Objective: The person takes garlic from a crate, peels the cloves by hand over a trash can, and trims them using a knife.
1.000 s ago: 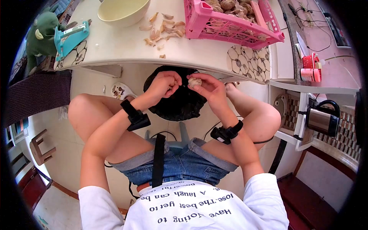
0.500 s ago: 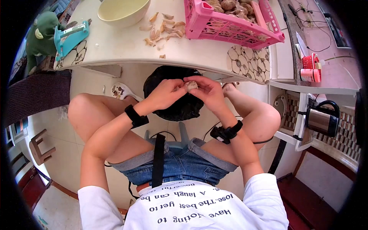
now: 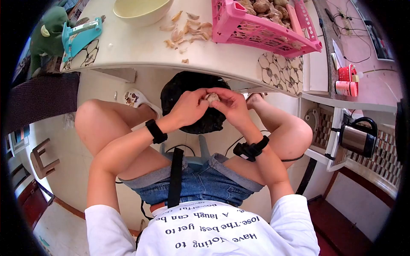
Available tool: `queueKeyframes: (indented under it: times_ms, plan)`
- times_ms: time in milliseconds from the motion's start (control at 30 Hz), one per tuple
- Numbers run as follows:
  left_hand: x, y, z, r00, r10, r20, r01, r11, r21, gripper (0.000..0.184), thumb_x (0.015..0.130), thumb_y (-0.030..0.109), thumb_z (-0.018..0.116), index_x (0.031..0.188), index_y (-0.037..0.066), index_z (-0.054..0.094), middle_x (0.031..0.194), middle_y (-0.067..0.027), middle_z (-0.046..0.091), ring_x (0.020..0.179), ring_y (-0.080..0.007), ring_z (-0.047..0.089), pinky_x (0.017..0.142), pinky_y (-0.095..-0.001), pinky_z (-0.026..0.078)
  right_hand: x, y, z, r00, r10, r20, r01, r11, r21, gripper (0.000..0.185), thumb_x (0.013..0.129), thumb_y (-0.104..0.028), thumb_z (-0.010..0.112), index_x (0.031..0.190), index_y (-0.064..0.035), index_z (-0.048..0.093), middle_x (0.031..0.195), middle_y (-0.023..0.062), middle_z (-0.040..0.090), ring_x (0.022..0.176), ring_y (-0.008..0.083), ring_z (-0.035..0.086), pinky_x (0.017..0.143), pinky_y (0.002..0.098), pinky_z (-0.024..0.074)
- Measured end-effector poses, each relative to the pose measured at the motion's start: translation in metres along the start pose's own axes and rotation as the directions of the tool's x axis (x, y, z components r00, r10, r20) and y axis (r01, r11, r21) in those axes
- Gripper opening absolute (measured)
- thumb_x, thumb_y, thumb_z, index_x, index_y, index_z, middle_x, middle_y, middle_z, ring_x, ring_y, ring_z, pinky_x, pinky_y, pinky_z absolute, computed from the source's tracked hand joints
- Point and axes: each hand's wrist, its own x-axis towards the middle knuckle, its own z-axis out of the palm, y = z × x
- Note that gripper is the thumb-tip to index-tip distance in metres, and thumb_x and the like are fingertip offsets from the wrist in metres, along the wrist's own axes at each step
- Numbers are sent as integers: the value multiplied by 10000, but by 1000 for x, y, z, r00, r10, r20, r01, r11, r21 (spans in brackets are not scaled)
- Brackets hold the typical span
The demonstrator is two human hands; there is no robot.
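A head of garlic [image 3: 212,98] is held between my two hands above a bin lined with a black bag [image 3: 179,87]. My left hand [image 3: 190,106] is closed, with thumb and forefinger pinching the near side of the bulb. The fingers of my right hand [image 3: 232,104] curl round its far and right sides. Part of the bulb is hidden by my fingers. On the white table beyond lie several loose garlic cloves [image 3: 188,32], next to a pale yellow bowl [image 3: 141,12] and a pink plastic crate [image 3: 260,36] holding more garlic heads.
The front edge of the white table [image 3: 141,59] runs just beyond my hands. A turquoise holder [image 3: 81,37] and a green plush toy [image 3: 45,36] stand at its left. An electric kettle [image 3: 358,135] is on the right. My knees flank the bin.
My left hand has shifted slightly on the garlic, its fingers now more on the near side. The bulb has turned a little. The whole view has moved slightly.
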Motion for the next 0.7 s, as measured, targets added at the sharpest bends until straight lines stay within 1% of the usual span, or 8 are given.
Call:
queueKeyframes:
  times_ms: [67, 167, 233, 333, 467, 533, 667, 700]
  plan:
    - [3, -9, 2, 999, 7, -51, -7, 1000, -3, 232, 809, 137, 469, 924, -44, 557, 647, -164, 561, 544, -225, 550, 523, -315, 422, 1, -2, 1, 1000, -6, -10, 6, 1000, 25, 340, 805, 48, 596, 1143, 15, 567, 1062, 74, 623, 963, 125, 579, 852, 258, 465]
    - [8, -16, -3, 990, -125, 63, 135, 972, -193, 179, 802, 138, 443, 827, -8, 542, 607, -95, 545, 473, -170, 502, 436, -274, 362, 1, -14, 3, 1000, 5, -25, -4, 999, 47, 333, 818, 22, 594, 1150, 16, 563, 1085, 77, 613, 979, 133, 574, 863, 271, 463]
    - [11, -9, -11, 895, -298, 331, 442, 690, -574, 148, 789, 158, 430, 762, 37, 512, 590, -36, 506, 417, -110, 429, 369, -233, 275, 2, -22, 4, 999, 20, -38, -14, 990, 137, 320, 828, -4, 595, 1146, 18, 567, 1110, 82, 602, 994, 146, 571, 877, 282, 459]
    - [14, -11, -18, 886, -262, 383, 459, 621, -636, 194, 820, 222, 446, 787, 46, 522, 591, -30, 502, 387, -88, 386, 336, -227, 236, 2, -18, -2, 1000, 25, -6, -24, 985, 168, 338, 843, -34, 599, 1171, 28, 545, 1109, 103, 594, 1004, 165, 569, 880, 295, 473]
    - [14, -2, -14, 886, -321, 334, 454, 747, -486, 258, 890, 275, 443, 800, 47, 525, 607, -33, 511, 423, -76, 396, 363, -223, 268, 1, -11, -5, 999, 26, -28, -22, 993, 113, 368, 812, -9, 635, 1168, 21, 550, 1097, 92, 594, 1003, 158, 566, 887, 290, 472]
    - [14, -10, -5, 953, -191, 235, 253, 929, -271, 328, 938, 324, 425, 814, 38, 525, 627, -24, 515, 476, -71, 422, 408, -225, 311, 0, -11, -2, 996, -5, -87, 10, 998, 62, 387, 742, 1, 708, 1112, 5, 593, 1048, 72, 605, 964, 145, 575, 856, 276, 483]
    - [7, -8, 3, 975, -165, 147, 194, 958, -210, 337, 960, 312, 408, 826, 25, 525, 624, -2, 486, 512, -70, 423, 453, -228, 339, 1, -12, 0, 987, 76, -139, -71, 997, 43, 392, 714, 5, 738, 1084, 2, 609, 1032, 72, 613, 923, 136, 588, 811, 258, 503]
    - [6, -11, 6, 993, -80, 85, 94, 981, -171, 337, 959, 312, 408, 819, 25, 514, 619, 5, 466, 505, -70, 414, 454, -233, 339, 1, -12, 1, 986, 81, -148, -77, 997, 31, 379, 721, -1, 734, 1080, 3, 612, 1017, 71, 619, 905, 134, 594, 798, 255, 507]
